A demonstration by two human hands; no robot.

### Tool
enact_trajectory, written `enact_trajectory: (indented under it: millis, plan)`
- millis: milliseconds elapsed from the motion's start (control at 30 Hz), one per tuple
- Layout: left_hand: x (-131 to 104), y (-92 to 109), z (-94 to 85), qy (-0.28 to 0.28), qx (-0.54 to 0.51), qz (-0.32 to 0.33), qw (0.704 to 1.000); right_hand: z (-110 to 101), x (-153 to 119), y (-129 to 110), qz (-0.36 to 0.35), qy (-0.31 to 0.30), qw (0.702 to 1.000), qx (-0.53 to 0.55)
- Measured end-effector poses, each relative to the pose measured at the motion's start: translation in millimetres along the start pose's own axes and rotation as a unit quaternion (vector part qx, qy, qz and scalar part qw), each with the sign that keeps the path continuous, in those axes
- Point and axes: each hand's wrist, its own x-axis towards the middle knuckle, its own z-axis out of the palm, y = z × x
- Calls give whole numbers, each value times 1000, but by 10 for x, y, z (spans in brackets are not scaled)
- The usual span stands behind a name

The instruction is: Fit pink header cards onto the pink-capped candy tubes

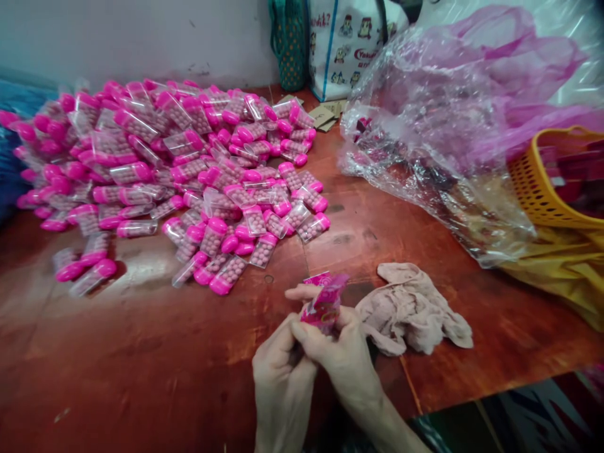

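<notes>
Pink packet point(325, 306), seemingly one, is in left hand point(284, 358) and right hand point(343, 353).

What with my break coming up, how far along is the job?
Done, it seems: the piled containers, filled with small balls and pink-capped. In hand: a printed pink packet, between the fingers of the left hand and right hand. Left, perhaps: the blurred reddish pieces in the yellow basket; how many, I can't tell.

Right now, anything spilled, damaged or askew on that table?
No spill or clear damage visible. Only untidiness: the pink-capped containers lie every which way in a loose heap, the beige cloth is crumpled near the right hand, and the clear plastic sprawls by the yellow basket.
</notes>
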Motion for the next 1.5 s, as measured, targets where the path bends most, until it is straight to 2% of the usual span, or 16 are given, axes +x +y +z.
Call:
enact_trajectory:
  millis: [67,133,233,300,333,400,633,767,867,967,1100,1200,1333,1500]
  plan:
    - [10,16,-27,-2,0,-15,1000,21,-20,-22,-6,19,1000,-23]
    - [27,12,-46,-26,-7,-36,999,4,-6,-41,29,9,999,31]
    - [35,-21,-40,-116,-51,-83,988,-62,59,-53,82,-2,984,158]
    - [10,-43,-7,-171,-108,-117,972,-103,96,-50,88,18,978,190]
    - [-10,-51,14,-180,-131,-129,966,-117,105,-46,87,26,978,188]
    - [-56,-58,54,-162,-141,-133,967,-131,100,-37,86,30,982,166]
    - [-140,-94,70,-94,-59,-87,990,-73,2,-17,87,22,991,96]
    - [-100,-119,64,-66,-95,-116,986,-39,11,30,117,-3,986,116]
    - [-27,-121,48,-74,-162,-153,972,-65,48,71,144,-51,977,151]
    - [33,-128,19,-100,-198,-158,962,-124,104,62,120,-33,972,197]
    - [25,-135,6,-105,-168,-137,971,-166,137,14,63,27,984,164]
    - [-9,-114,14,-84,-139,-117,980,-122,84,38,71,18,990,124]
    - [-4,-98,25,-59,-142,-112,982,-57,14,92,110,4,986,124]
    - [50,-139,31,-115,-139,-118,977,-126,75,21,107,-18,980,164]
